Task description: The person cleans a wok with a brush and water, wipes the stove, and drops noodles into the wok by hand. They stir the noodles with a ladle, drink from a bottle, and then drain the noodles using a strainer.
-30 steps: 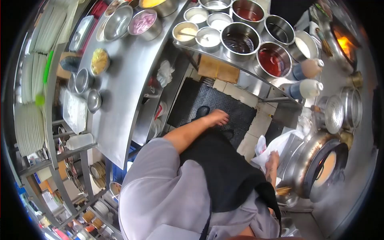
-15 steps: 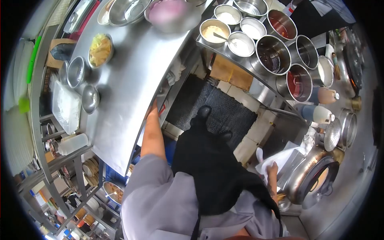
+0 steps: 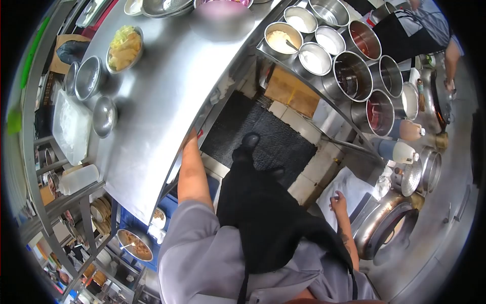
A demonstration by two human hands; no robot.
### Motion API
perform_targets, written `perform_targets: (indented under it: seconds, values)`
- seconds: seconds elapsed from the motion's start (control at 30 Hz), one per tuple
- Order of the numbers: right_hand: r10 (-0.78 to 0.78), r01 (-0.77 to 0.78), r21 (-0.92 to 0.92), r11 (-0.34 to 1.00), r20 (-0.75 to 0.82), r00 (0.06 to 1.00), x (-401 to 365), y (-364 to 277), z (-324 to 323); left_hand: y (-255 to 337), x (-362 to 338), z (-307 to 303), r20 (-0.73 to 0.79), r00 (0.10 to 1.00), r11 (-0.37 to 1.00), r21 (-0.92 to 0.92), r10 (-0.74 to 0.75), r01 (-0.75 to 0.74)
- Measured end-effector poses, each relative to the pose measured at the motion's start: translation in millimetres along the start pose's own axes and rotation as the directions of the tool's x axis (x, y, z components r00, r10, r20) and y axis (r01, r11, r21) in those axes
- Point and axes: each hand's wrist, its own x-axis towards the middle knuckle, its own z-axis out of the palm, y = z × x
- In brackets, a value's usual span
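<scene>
Right hand (image 3: 338,204) open, fingers loose on the near edge of the white cloth (image 3: 354,185) draped beside the wok (image 3: 385,228), which looks soft, light and limp, probably best pinched at a bunched edge; left hand (image 3: 191,138) tucked under the steel counter (image 3: 167,91) lip, grip not discernible.

At left, steel counter (image 3: 167,101), bowl of cut vegetables (image 3: 124,48) on top, left hand (image 3: 191,138) at its near edge; floor mat (image 3: 273,137) between counter and sauce pots (image 3: 353,76); right hand (image 3: 337,203) on cloth (image 3: 354,185), just left of wok (image 3: 385,230)
</scene>
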Motion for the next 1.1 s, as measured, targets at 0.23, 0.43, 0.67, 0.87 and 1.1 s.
perform_targets:
  seconds: [0.23,0.43,0.67,0.87,1.1]
  values:
    - [-0.109,0.105,-0.057,0.993,-0.057,0.992,-9,17,1,15,-2,-2,0.017,0.999,0.999,-0.028,0.030,-0.030]
    - [-0.329,0.290,-0.222,0.931,-0.164,0.930,-33,-12,-1,210,-31,-6,0.174,0.869,0.885,0.049,-0.464,0.463]
    - [-0.565,0.538,-0.177,0.824,-0.177,0.806,-41,-69,3,225,-98,27,0.247,0.884,0.842,-0.284,-0.398,0.458]
    - [-0.776,0.777,-0.046,0.628,0.035,0.629,-95,-212,-9,372,-154,36,0.700,0.712,0.842,-0.413,0.050,0.347]
    - [-0.782,0.835,0.253,0.489,-0.297,0.548,-123,-240,-35,535,-202,30,0.747,0.406,0.822,-0.570,0.527,-0.019]
